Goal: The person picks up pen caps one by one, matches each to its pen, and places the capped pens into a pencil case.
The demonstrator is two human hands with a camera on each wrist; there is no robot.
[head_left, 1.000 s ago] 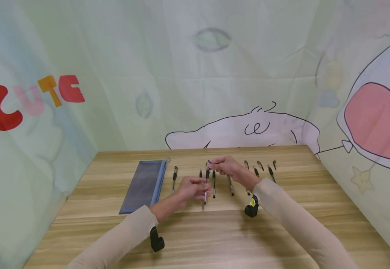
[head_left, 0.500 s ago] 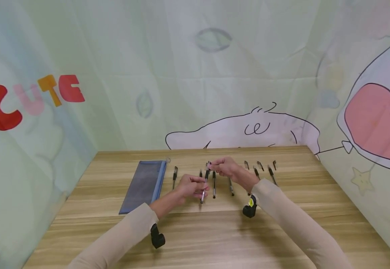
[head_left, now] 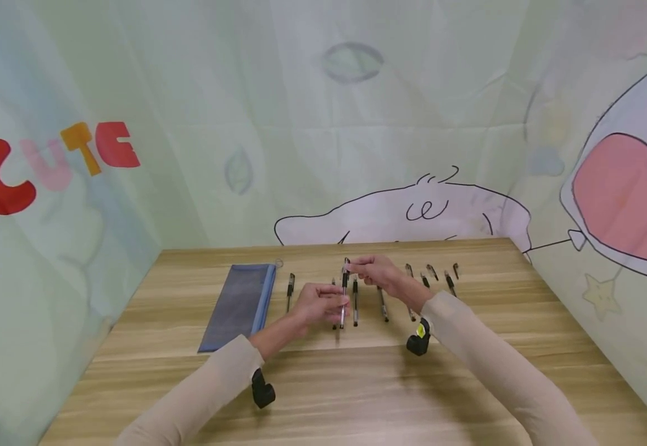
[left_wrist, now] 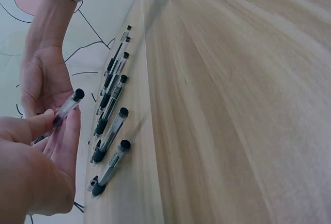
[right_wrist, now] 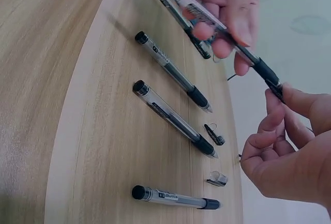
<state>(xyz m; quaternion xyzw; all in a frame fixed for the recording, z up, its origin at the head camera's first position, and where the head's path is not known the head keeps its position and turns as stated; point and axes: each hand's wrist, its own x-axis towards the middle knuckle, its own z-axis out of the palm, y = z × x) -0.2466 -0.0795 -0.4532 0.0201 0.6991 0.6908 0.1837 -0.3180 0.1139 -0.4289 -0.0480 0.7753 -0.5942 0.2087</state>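
Above the table my left hand [head_left: 319,305] grips the clear barrel of a black gel pen [head_left: 345,280] between thumb and fingers. At the pen's upper end my right hand [head_left: 381,275] pinches the clear cap with its black clip. In the right wrist view the pen's black rubber grip [right_wrist: 266,71] shows between the two hands, and the cap sits at the tip. The left wrist view shows the black barrel end [left_wrist: 78,94] sticking out past my left thumb. Just below the hands lie uncapped pens [head_left: 355,305], tips pointing away from me.
A blue mesh zip pouch [head_left: 236,306] lies flat on the left of the wooden table [head_left: 334,390]. Beside it is a capped pen [head_left: 290,290]. Several uncapped pens stretch rightward in a row, with loose caps [head_left: 431,272] behind them near the back edge.
Both hands have risen slightly with the pen. The pen tilted a little to the left, then swung back nearer upright. The right hand keeps its pinch at the cap end.
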